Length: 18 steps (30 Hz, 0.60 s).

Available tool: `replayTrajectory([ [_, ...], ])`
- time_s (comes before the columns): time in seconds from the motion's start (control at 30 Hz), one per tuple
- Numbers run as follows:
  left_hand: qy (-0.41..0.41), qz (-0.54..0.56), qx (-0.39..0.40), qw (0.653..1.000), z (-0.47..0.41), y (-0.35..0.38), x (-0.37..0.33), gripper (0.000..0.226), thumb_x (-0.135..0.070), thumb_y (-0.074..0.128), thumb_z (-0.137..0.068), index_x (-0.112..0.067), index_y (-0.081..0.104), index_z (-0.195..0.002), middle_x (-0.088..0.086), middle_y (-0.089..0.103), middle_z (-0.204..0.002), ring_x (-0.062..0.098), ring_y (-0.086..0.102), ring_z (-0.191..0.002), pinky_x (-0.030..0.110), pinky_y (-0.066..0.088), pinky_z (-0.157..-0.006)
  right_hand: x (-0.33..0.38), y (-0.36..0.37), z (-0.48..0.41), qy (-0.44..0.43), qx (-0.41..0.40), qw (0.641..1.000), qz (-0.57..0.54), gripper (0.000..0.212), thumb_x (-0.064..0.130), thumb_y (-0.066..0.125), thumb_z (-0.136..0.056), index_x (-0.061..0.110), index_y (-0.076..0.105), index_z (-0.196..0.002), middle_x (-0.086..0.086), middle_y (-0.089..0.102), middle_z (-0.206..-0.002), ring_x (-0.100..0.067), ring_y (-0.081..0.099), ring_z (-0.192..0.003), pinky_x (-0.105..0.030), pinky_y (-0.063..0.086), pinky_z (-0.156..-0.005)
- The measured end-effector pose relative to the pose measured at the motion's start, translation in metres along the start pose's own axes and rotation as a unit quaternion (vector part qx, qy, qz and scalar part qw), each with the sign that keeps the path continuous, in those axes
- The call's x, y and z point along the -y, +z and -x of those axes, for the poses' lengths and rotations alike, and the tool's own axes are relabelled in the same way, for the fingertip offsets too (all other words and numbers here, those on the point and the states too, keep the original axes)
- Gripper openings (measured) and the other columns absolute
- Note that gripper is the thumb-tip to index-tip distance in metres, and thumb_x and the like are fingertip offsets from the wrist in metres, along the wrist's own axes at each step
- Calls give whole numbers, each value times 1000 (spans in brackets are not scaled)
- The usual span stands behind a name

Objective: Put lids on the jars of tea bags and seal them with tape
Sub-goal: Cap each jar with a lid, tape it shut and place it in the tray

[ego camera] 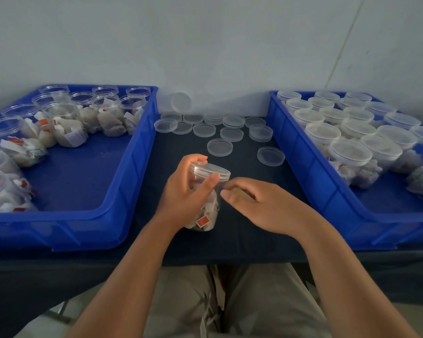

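A clear jar (205, 211) of tea bags, one with a red tag, stands tilted on the dark table at centre. A clear lid (211, 169) sits on its top. My left hand (183, 191) grips the jar from the left, thumb across the front just under the lid. My right hand (259, 203) is right next to the jar, its fingertips close to the lid's edge. Its fingers curl over a small tan object (240, 191) that is mostly hidden.
A blue crate (122, 191) on the left holds open jars of tea bags (66, 123). Another blue crate (310, 172) on the right holds lidded jars (349, 154). Several loose lids (219, 147) lie on the dark table between them, near a pale wall.
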<state>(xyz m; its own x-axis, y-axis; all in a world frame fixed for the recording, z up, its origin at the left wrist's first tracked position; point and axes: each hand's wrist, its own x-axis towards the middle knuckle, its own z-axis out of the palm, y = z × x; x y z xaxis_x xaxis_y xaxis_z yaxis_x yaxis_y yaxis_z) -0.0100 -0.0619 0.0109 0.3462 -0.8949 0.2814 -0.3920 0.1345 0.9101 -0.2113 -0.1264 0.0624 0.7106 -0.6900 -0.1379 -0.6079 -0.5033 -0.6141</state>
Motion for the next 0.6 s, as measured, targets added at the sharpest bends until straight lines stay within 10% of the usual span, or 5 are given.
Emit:
replayTrajectory([
  [0.23,-14,76,53,996,-4,-13,2,43,-55,63,-91,-36,61,-130,-15,70,-124,4,67,-115,15,55,-87,-19,-10,2,22,19,1000,8,35,94,23,-82,80,44,-106,27,64,-111,4,62,-100,-29,50,-84],
  [0.6,-64,191,156,967,-13,-9,25,62,-55,53,-98,-11,54,-141,13,68,-137,34,66,-124,50,53,-103,-17,0,-14,4,-16,999,-44,47,101,23,-71,92,32,-116,53,49,-103,18,54,-100,-16,36,-81],
])
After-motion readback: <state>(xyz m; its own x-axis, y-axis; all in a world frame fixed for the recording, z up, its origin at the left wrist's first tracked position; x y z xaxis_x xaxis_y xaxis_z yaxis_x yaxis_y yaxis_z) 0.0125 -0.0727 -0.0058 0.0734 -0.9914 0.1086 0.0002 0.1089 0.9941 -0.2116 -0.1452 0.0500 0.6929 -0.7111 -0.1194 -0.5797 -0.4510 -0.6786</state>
